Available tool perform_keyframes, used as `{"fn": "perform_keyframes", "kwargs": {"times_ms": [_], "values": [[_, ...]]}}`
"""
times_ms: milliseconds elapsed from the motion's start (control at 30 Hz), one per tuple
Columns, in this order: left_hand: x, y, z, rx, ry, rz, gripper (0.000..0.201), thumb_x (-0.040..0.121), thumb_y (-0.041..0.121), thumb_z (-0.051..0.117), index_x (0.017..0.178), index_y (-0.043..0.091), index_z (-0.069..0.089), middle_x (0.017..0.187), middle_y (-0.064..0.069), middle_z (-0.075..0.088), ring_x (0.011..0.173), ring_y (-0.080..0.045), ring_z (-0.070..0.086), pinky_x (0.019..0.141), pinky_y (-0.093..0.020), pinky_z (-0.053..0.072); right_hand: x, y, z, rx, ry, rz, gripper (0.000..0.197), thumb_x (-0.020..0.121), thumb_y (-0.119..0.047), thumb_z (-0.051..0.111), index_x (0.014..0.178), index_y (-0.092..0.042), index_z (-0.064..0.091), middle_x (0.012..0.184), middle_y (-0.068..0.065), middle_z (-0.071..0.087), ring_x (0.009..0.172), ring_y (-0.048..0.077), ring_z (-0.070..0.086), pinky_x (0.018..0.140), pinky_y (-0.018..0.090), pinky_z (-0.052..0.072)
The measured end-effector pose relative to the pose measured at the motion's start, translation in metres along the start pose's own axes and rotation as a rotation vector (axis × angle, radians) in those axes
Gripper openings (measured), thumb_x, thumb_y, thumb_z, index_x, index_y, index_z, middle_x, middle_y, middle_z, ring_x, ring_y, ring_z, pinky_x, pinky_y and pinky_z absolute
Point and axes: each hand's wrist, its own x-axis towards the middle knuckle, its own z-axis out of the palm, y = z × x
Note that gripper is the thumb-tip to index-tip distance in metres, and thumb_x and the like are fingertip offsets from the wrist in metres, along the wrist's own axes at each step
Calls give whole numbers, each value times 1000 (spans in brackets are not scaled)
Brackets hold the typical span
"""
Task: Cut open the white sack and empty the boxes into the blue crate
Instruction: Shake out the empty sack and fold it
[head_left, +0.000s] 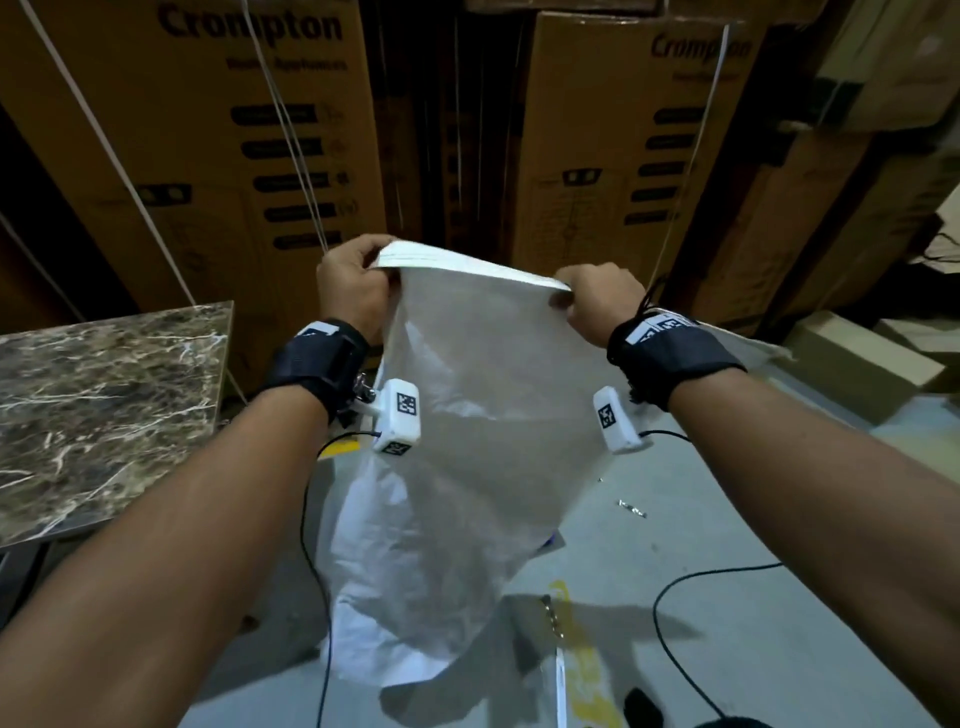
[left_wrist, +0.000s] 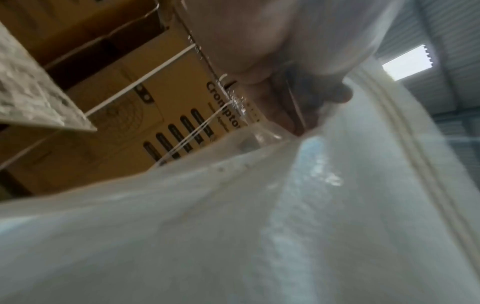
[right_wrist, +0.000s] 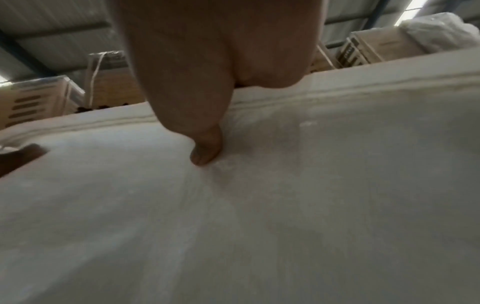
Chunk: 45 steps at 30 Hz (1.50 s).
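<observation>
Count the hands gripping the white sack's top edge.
2: left hand at the left end of the white sack, right hand at the right end.

Both forearms reach forward and up, black straps on the wrists. The left hand (head_left: 353, 283) and right hand (head_left: 597, 299) each grip a raised edge, fingers curled.

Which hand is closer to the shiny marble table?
Left. The left hand grips the white sack's top edge just right of the marble table; the right hand grips the same edge farther away, across the sack.
</observation>
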Motion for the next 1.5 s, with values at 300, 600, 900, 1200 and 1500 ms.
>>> {"fn": "perform_keyframes", "kwargs": {"times_ms": [300, 600, 900, 1200, 1500], "values": [[-60, -75, -45, 131, -445, -423, 89, 36, 54, 91, 113, 20, 64, 111, -5, 70, 106, -28, 66, 89, -39, 54, 36, 10, -41, 259, 176, 71, 13, 84, -19, 54, 88, -23, 65, 91, 11, 68, 89, 33, 62, 72, 34, 48], [6, -75, -42, -109, 54, -445, 38, 67, 25, 77, 98, 4, 71, 101, -18, 69, 94, -32, 66, 80, -47, 54, 25, 50, -17, 105, 775, 37, 101, 69, -53, 66, 148, -8, 21, 154, 14, 24, 143, 31, 21, 117, 45, 12], [15, -53, -68, -318, -40, -638, 39, 96, 47, 48, 96, 10, 62, 63, 2, 73, 59, -11, 70, 66, -29, 57, -21, 91, 129, 864, -244, 608, 108, 73, -72, 55, 151, -12, 9, 158, 11, 17, 142, 30, 23, 113, 41, 24], [-14, -39, -86, -179, 80, -615, 62, 102, 13, 36, 48, 15, 66, 38, 9, 58, 35, -4, 55, 36, -13, 42, 21, 67, 150, 1274, -146, 592, 63, 93, -58, 34, 137, -15, 44, 133, 1, 54, 124, 26, 48, 105, 40, 35], [-1, -129, -124, -51, 178, -827, 102, 49, 81, 72, 125, 14, 60, 104, -6, 68, 87, -31, 67, 80, -45, 55, 31, 64, 167, 1040, -55, 741, 38, 91, -25, 52, 85, 13, 58, 78, 30, 46, 75, 21, 41, 68, 29, 32]]}}
